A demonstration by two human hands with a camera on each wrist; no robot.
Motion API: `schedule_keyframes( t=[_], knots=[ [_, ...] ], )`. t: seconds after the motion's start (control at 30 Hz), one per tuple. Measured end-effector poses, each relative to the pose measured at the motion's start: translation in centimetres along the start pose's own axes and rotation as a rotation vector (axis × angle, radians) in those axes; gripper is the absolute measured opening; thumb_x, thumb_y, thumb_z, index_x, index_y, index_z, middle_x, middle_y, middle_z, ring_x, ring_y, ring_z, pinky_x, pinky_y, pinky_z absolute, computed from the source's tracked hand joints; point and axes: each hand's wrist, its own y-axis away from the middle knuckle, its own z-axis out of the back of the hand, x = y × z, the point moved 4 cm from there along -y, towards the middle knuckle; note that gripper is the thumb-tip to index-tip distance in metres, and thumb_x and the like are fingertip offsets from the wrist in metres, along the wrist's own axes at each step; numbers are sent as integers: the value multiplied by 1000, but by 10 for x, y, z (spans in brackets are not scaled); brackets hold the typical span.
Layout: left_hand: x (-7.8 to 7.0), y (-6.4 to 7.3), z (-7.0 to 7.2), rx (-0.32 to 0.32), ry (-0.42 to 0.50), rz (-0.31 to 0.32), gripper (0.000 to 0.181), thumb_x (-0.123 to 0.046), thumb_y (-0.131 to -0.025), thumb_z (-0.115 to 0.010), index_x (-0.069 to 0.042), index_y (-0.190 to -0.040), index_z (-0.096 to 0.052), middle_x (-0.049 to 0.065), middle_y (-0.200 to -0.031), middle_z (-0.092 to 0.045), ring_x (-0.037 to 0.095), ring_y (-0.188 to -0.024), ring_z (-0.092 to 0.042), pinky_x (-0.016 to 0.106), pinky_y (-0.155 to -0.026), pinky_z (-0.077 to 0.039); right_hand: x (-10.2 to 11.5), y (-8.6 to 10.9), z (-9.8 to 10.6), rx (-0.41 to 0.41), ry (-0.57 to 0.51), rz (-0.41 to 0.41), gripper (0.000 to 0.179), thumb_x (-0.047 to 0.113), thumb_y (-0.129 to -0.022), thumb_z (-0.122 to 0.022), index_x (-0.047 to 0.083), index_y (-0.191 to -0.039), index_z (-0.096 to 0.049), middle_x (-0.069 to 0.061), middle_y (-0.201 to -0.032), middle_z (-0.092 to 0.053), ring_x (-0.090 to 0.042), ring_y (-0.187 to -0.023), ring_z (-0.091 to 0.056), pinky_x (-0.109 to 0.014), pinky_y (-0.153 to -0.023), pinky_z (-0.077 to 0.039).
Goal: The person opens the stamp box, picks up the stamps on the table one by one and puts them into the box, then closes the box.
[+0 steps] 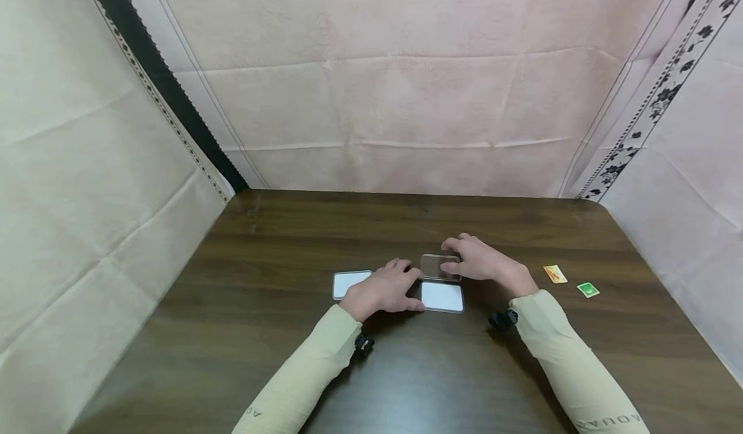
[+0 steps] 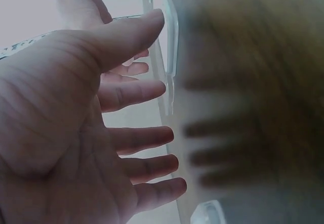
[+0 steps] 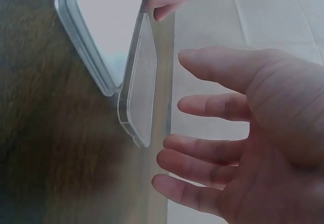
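A shallow clear plastic case lies on the table with its white-filled base point(image 1: 442, 296) toward me. Its transparent lid point(image 1: 439, 268) lies folded back behind the base. My left hand point(image 1: 387, 288) reaches in from the left, its thumb beside the base and its fingertips near the lid. Over the lid's right side hovers my right hand point(image 1: 480, 260); in the right wrist view its fingers are spread and hold nothing. Relaxed, separated fingers of the left hand show in the left wrist view. A second white case point(image 1: 346, 282) is partly hidden behind the left hand.
To the right lie a small orange-and-white square packet point(image 1: 555, 274) and a small green one point(image 1: 589, 289) on the brown wooden table point(image 1: 278, 350). Pale cloth curtains point(image 1: 383, 118) hang along the table's back and both sides.
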Motion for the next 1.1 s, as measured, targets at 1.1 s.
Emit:
schedule_keyframes(
  t=[1.1],
  knots=[
    [41, 33, 32, -101, 33, 18, 63, -49, -92, -63, -20, -145, -45, 7, -150, -45, 29, -135, -45, 52, -111, -38, 50, -2, -5, -15, -23, 102, 46, 31, -96, -63, 6, -134, -54, -16, -123, -60, -25, -103, -60, -44, -88, -52]
  ],
)
